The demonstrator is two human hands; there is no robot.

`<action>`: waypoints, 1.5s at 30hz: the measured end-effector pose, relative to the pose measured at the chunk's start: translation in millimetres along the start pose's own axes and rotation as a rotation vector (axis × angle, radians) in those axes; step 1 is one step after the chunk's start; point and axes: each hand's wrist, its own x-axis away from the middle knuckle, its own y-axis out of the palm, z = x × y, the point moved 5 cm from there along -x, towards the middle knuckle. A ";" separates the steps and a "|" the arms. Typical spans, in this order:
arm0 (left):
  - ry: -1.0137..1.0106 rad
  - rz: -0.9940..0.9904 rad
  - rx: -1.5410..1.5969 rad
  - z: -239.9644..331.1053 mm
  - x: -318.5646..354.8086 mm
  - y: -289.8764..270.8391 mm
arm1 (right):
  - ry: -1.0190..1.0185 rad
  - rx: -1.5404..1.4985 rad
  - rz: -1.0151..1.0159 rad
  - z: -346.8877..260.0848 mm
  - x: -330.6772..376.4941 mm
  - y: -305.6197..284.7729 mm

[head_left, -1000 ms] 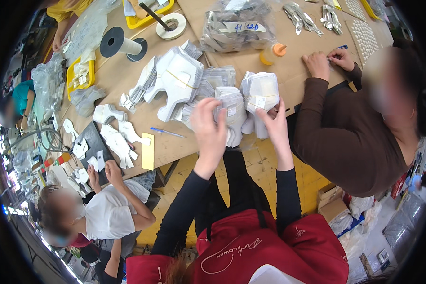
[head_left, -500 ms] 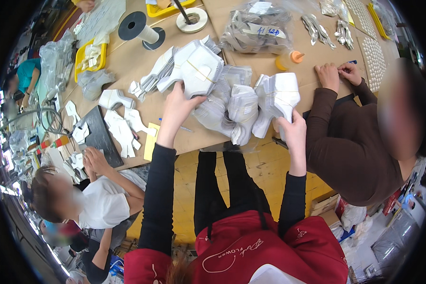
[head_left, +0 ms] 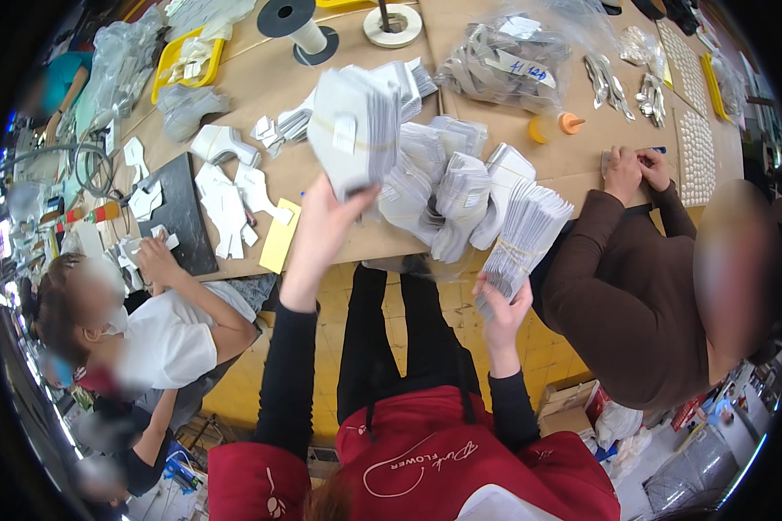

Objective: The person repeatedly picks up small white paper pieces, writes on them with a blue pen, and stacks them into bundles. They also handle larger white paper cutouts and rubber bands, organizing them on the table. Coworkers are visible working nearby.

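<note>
The left hand (head_left: 326,226) is closed around the low end of a thick, white and pale grey stack of flat cut pieces (head_left: 352,130), with a small white label (head_left: 345,135) on its face. The thumb is on the right side of the stack. This stack is up over the big table covered with brown card (head_left: 256,82), and more white pieces peek out behind it.

The right hand (head_left: 506,314) is closed too. It grips the low end of a white and grey fanned bundle of thin pieces (head_left: 534,226), with a thin yellowish band (head_left: 517,252) around it. The bundle tilts up to the right, by the near edge of the table.

Between the two hands, more pale grey and white curved stacks (head_left: 460,195) lie close together on the table (some have bands and labels as well). Left of the left hand are a bright yellow flat strip (head_left: 280,239) and a black flat board (head_left: 178,217). Farther back sits a clear plastic bag full of grey pieces (head_left: 500,74), and near it is a small yellow bottle with an orange tip (head_left: 540,130). On the right, a person in brown sleeves (head_left: 586,239) has both hands on the table.
</note>
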 end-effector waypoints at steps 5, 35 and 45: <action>0.124 0.063 -0.108 -24.5 90.4 41.1 | -0.105 0.002 -0.291 28.4 18.6 49.6; -0.264 0.654 -0.122 -520.0 26.6 101.2 | 0.762 0.107 -0.009 353.9 33.6 -105.6; -0.206 0.034 0.375 -499.1 129.9 19.5 | 1.051 0.206 -0.169 528.0 -78.6 -34.6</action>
